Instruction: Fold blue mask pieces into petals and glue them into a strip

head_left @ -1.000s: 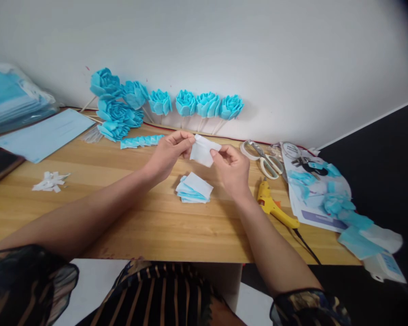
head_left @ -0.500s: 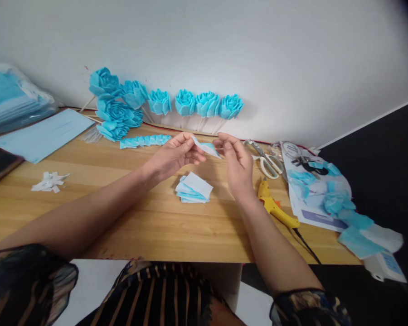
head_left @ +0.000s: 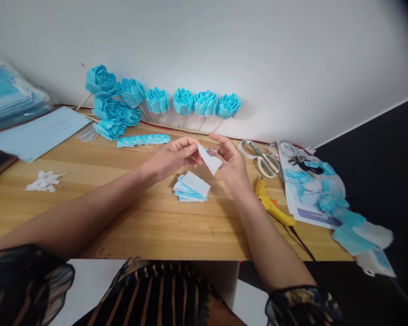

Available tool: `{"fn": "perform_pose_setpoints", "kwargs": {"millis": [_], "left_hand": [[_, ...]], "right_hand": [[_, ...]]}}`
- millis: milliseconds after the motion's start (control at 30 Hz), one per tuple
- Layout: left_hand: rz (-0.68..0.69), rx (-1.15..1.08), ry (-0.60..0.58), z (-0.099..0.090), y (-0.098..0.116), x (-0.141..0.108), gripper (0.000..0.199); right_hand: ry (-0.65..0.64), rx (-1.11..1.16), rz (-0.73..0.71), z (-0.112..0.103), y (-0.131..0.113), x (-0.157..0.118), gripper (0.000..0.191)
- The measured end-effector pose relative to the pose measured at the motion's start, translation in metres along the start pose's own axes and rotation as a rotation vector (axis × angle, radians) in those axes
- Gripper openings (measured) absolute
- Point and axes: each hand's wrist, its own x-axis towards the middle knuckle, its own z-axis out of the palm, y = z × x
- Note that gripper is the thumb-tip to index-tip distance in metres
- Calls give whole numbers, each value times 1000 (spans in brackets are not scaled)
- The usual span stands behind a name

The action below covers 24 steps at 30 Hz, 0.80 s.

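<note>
My left hand (head_left: pixel 180 156) pinches one corner of a small white and pale blue cloth piece (head_left: pixel 211 161) between thumb and fingers. At its other side my right hand (head_left: pixel 231 163) bears on the piece with the thumb near its upper edge, while a finger stretches out above; the piece hides some fingertips. Below both hands a stack of similar white and blue cloth pieces (head_left: pixel 191 186) lies on the wooden table (head_left: pixel 149 226). Behind my left hand runs a row of folded blue pieces (head_left: pixel 143 140), overlapping one another.
Blue cloth flowers (head_left: pixel 182 101) on sticks lean along the wall. To the right lie scissors (head_left: pixel 267 165), a yellow glue gun (head_left: pixel 274 209) with its cord, and blue scraps (head_left: pixel 333 201). White scraps (head_left: pixel 45 181), a blue sheet (head_left: pixel 41 133) and a plastic-wrapped pack (head_left: pixel 12 97) are left.
The cloth piece has turned from nearly edge-on to showing its white face, its free end swinging downward. My right hand has moved left, closer to my left hand.
</note>
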Motion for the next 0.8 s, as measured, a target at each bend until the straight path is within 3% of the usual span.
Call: {"fn": "perform_pose_setpoints", "kwargs": {"millis": [133,267,433,600,800], "left_hand": [[-62,-51,103,-2,-2,3,44],[-70,2,122,-1,-3,3,52],[-9,167,178,1,-2,-2,31],[13,301,209,5,3,-4,28],[46,370,195,8,4,-4,33]], "right_hand": [[109,-93,-98,0,2,0,38],[166,-160,-153,-1,4,1,38],[134,-124,-97,-1,3,1,36],[112,33,4,-5,-4,1,43],[-30,-74,-35,-6,-3,0,41]]}}
